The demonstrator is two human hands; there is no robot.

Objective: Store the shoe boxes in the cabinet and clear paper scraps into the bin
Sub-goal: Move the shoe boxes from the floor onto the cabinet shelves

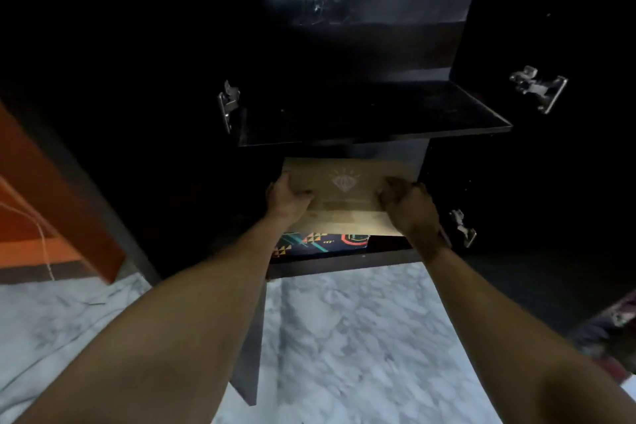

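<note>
**A:** Entry, head view. Where is the box in relation to your hands?

**B:** The brown shoe box (347,196) lies between them. Your left hand (287,198) grips its left edge, with the fingers curled onto the lid. Your right hand (407,205) is clenched over the right near corner, knuckles up. Both hands hold the box, and neither is spread flat.

**A:** And in relation to the cabinet?

**B:** The box is in the lower compartment of the black cabinet (344,267). Its far end is under the shelf (361,113) and its near end is by your wrists at the front. A pale diamond logo shows on the lid between your two hands.

**A:** What is beneath it?

**B:** A patterned box (320,243), dark with bright triangles and stripes, sits directly under the brown one. I cannot tell whether the two touch, because the seam is in shadow.

**A:** Surroundings?

**B:** The left door (155,148) and right door (568,182) stand open. The left hinge (229,103) sits at the shelf's left end and the upper right hinge (538,88) is on the right door. The lower right hinge (463,227) is just beside your right wrist. The marble floor (344,337) lies below your forearms.
</note>
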